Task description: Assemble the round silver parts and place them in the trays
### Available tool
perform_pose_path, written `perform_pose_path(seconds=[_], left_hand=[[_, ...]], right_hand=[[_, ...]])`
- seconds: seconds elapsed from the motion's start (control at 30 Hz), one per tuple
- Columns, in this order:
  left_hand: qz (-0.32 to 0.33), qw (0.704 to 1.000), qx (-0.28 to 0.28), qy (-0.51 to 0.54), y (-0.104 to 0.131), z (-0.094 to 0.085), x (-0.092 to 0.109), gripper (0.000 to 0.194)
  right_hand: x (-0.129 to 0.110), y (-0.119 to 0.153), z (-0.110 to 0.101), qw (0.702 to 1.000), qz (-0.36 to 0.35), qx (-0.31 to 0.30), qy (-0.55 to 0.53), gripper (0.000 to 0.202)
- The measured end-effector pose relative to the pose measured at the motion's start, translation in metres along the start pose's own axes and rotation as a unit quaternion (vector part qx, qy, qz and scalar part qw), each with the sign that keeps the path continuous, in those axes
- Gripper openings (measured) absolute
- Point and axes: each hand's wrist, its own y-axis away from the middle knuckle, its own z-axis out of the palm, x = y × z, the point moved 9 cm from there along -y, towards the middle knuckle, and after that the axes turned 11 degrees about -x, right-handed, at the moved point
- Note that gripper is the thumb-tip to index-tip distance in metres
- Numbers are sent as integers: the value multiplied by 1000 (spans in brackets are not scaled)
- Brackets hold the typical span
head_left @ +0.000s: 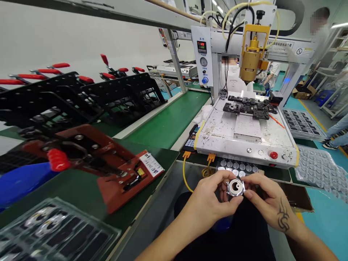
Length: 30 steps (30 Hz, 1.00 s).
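Note:
Between my two hands, over my lap, is a small round silver watch case (236, 187) with lugs and a dark hole in its face. My left hand (214, 199) grips it from the left, thumb along its lower edge and fingers at the top. From the right, the thumb and index finger of my right hand (263, 197) pinch its other side. Just beyond my hands lies a sheet of round silver discs (239, 167), partly hidden by my fingers.
A white dispensing machine (244, 145) stands ahead, with black fixtures (248, 107) on its bed below a gold nozzle head (248, 65). At left are a red clamp jig (119, 174) and a clear parts tray (59, 232). Disc trays (320, 168) lie at right. Other people stand behind.

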Motion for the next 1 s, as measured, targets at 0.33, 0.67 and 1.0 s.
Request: perform_pose_path(seconds=[0.33,0.67,1.0], left_hand=[[-34,996,-32,73,2,6,-2,30],[-5,998,-21,58,10,4,4,32],[29,1000,-7,-8,14,-1,19,29]], right_hand=[[-12,2,-2,999,-33,8,13,20],[-20,4,0,999,-53,-5,-2,24],[-20,8,0,998,-64,-9,-2,24]])
